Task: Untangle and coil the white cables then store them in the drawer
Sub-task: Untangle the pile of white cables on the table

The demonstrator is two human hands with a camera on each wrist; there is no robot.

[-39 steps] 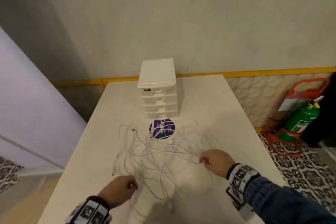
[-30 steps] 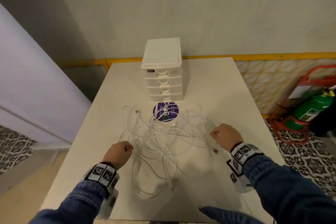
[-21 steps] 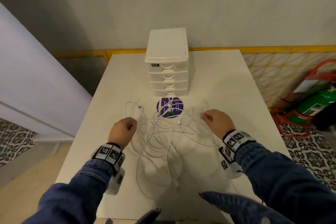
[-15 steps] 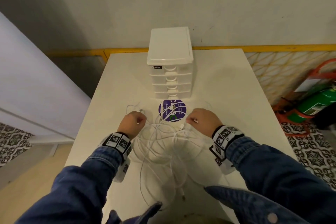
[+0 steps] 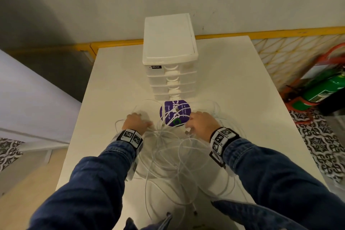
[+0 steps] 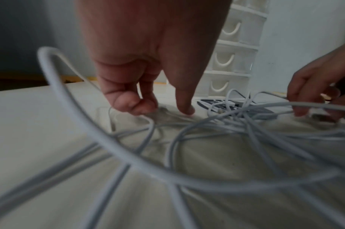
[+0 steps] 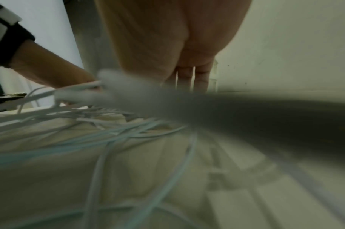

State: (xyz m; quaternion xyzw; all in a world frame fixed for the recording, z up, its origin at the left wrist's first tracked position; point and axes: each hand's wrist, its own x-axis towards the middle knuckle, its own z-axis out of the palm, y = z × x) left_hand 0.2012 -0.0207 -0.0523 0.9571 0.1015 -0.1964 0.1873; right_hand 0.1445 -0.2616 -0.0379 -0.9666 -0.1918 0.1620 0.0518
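A tangle of white cables (image 5: pixel 164 133) lies heaped on the white table (image 5: pixel 233 80), in front of a white drawer unit (image 5: pixel 169 43) whose drawers are all closed. My left hand (image 5: pixel 141 122) is at the heap's far left; in the left wrist view its curled fingers (image 6: pixel 136 105) pinch a thin cable against the table while the index finger points down. My right hand (image 5: pixel 190 127) is at the heap's far right and pinches a white cable plug (image 6: pixel 320 115). A cable loop (image 6: pixel 116 147) arches close to the left wrist camera. The right wrist view is blurred.
A round purple sticker (image 5: pixel 183 110) lies under some cable strands just before the drawer unit (image 6: pixel 232 62). A green fire extinguisher (image 5: pixel 324 89) in a red stand is on the floor to the right. A yellow rail runs behind the table.
Both hands have moved forward and inward towards the purple sticker, drawing the spread cables into a tighter heap. The head camera has come closer to the table.
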